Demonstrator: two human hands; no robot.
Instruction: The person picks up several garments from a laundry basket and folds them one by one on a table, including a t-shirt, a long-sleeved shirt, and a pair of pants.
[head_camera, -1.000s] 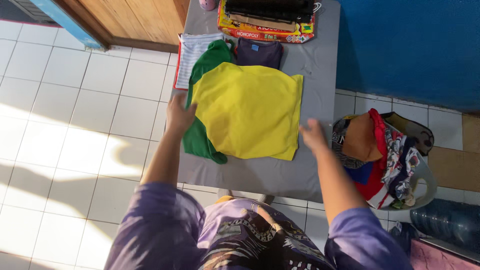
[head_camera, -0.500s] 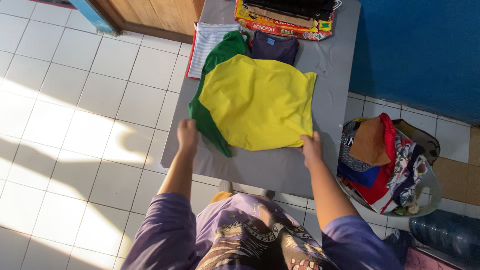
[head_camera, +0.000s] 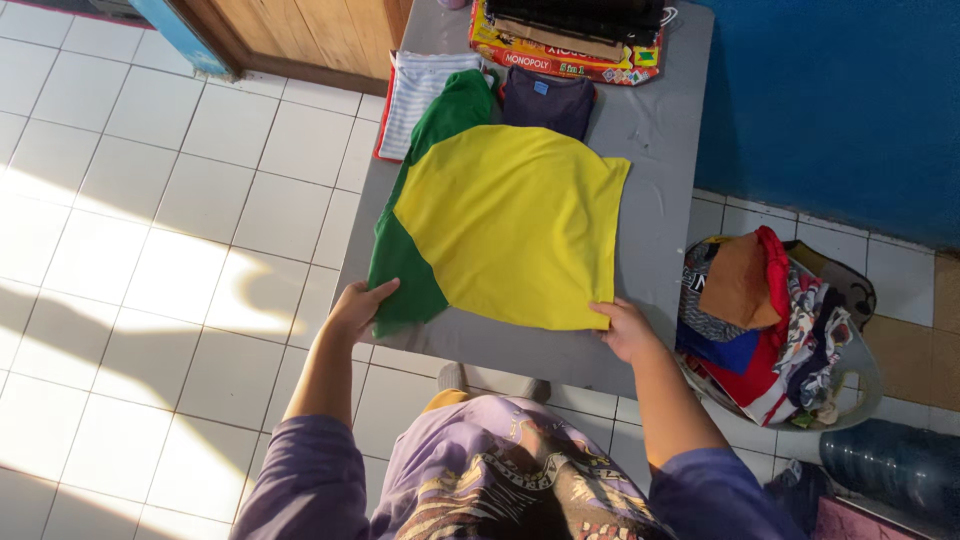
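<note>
Both hands, left hand (head_camera: 357, 306) and right hand (head_camera: 627, 328), now pinch the yellow-and-green cotton shirt's (head_camera: 510, 225) near hem at lower centre, having dragged it closer across the grey table (head_camera: 655, 120).

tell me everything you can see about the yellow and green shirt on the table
The yellow and green shirt is soft knit fabric, spread flat on the grey table. Its body is plain yellow and a green panel runs down its left side, ending in a corner near the table's front edge. It looks partly folded and lightly creased. The left hand grips the green corner, and the right hand holds the yellow front corner. Its far edge overlaps a folded dark navy garment.
</note>
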